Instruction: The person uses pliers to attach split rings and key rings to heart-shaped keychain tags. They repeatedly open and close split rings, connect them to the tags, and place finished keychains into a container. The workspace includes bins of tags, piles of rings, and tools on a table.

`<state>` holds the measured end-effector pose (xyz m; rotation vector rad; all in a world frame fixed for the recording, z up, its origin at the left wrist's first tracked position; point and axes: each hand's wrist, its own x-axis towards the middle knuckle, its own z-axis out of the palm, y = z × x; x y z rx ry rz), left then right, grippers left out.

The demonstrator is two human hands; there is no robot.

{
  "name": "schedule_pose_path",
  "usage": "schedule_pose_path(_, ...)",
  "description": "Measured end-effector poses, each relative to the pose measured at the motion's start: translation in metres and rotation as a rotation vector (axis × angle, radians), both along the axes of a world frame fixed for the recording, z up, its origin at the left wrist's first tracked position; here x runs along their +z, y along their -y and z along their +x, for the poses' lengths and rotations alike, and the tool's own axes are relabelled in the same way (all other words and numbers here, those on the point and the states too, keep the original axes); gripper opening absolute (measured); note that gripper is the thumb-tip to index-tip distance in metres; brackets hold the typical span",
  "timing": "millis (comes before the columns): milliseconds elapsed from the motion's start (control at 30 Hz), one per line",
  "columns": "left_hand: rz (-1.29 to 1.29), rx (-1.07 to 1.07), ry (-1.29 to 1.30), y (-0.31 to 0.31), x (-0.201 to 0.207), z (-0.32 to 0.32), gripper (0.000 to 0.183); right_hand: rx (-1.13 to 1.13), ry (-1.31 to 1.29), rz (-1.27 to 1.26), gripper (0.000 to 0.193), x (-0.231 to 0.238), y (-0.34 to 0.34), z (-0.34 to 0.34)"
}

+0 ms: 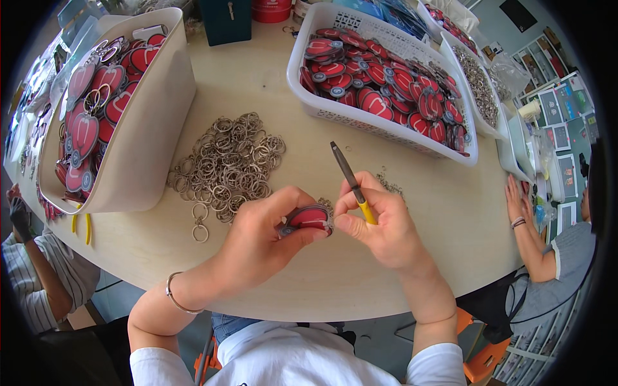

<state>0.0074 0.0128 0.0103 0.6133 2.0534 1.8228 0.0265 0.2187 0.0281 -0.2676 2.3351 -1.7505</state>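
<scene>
Between the thumb and fingers of my left hand [261,235] is a red pendant [309,218] with a grey rim. My right hand [381,225] grips a slim tool [346,168] with a dark shaft and a yellow end, its dark tip pointing up and away. That hand's thumb and forefinger pinch together at the pendant's right edge; whatever small piece they hold there is too small to make out. Just beyond my left hand lies a heap of metal key rings [225,161]. Tiny metal links [390,184] are scattered beyond my right hand.
A tall white bin [168,109] of red pendants stands at the left, beside yellow-handled pliers [82,226]. The white basket [386,125] at the back right holds more pendants. Beside it is a tray of small metal parts [475,77]. People sit at both sides.
</scene>
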Motion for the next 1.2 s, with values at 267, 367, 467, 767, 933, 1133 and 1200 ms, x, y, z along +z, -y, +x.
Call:
schedule_pose_path(267,-0.162,0.127,-0.631,-0.003,-0.009,0.001,0.021,-0.071,-0.157,0.168,0.009,-0.003,0.011,0.008)
schedule_pose_path(367,-0.227,0.228,-0.866,-0.006,-0.012,0.003,0.023,-0.175,-0.379,0.302,0.009,-0.009,0.023,0.017)
schedule_pose_path(467,-0.214,0.297,-0.917,-0.002,-0.011,0.008,0.023,-0.266,-0.447,0.278,0.010,-0.016,0.037,0.024)
schedule_pose_path(767,-0.176,0.401,-0.952,0.030,-0.007,-0.003,0.025,-0.186,-0.581,0.435,0.013,-0.024,0.046,-0.031)
schedule_pose_path(933,-0.138,0.426,-0.994,0.035,-0.010,-0.006,0.025,-0.059,-0.947,0.753,0.011,-0.051,0.053,-0.082)
schedule_pose_path(1133,-0.117,0.391,-0.997,0.035,-0.015,-0.007,0.032,-0.143,-0.885,0.648,0.007,-0.050,0.052,-0.080)
schedule_pose_path(1200,-0.080,0.378,-0.972,0.033,-0.019,-0.007,0.030,-0.197,-0.639,0.424,0.008,-0.040,0.049,-0.071)
